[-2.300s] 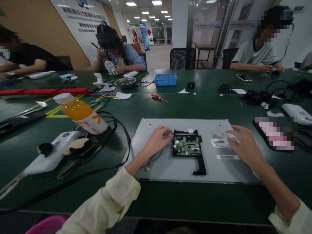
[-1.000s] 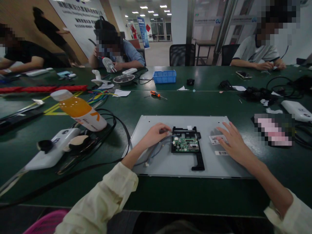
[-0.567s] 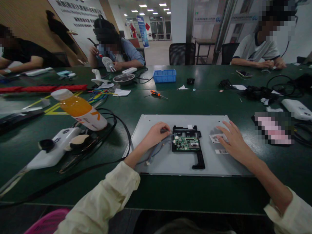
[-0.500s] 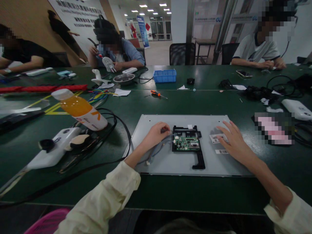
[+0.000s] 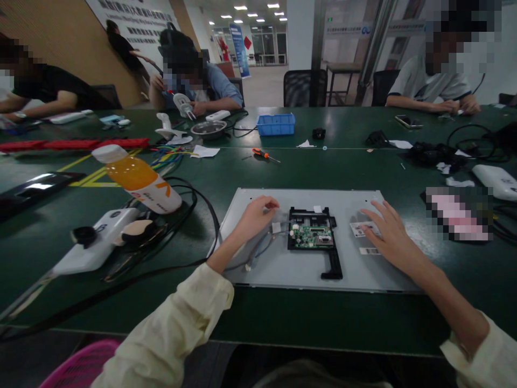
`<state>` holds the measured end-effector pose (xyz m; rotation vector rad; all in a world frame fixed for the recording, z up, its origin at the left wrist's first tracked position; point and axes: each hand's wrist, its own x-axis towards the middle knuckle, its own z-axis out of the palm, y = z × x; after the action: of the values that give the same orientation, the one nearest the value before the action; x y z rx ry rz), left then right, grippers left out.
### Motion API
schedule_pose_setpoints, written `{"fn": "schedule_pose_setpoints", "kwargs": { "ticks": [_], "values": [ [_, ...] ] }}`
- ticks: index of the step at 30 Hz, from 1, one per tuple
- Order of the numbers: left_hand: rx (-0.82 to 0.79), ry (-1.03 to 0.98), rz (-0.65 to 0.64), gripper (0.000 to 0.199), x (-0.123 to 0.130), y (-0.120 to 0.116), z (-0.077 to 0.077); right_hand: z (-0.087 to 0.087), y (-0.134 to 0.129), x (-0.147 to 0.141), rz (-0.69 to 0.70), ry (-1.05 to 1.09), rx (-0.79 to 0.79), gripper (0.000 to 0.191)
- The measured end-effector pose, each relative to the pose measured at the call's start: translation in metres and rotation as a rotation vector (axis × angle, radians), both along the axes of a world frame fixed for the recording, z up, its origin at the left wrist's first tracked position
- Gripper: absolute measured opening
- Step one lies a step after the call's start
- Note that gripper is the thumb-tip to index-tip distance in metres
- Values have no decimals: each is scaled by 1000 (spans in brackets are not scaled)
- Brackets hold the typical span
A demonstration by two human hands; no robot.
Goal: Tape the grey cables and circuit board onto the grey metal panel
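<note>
The lone head camera looks forward and down over the nearby table

A person's left hand, fingers curved, is at ten o'clock from a green circuit board on a grey panel; the spread right hand is at three.

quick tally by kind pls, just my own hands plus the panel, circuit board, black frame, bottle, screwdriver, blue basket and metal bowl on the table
hands, left hand and right hand: 2
grey panel: 1
circuit board: 1
black frame: 1
bottle: 1
screwdriver: 1
blue basket: 1
metal bowl: 1
total: 9
</note>
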<state>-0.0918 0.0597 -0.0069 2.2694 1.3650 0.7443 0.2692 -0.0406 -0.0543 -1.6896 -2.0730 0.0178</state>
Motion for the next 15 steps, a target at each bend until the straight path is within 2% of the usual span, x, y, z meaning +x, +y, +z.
{"fn": "schedule_pose_setpoints", "kwargs": {
  "ticks": [7,12,15],
  "values": [
    [-231,44,-212,19,-6,-1,12,-2,1,1,7,-45,15,49],
    [-382,14,-280,19,-10,-1,15,0,0,-1,9,-55,23,49],
    [-392,-17,-257,17,-10,0,13,-2,0,0,16,-59,19,48]
  ]
}}
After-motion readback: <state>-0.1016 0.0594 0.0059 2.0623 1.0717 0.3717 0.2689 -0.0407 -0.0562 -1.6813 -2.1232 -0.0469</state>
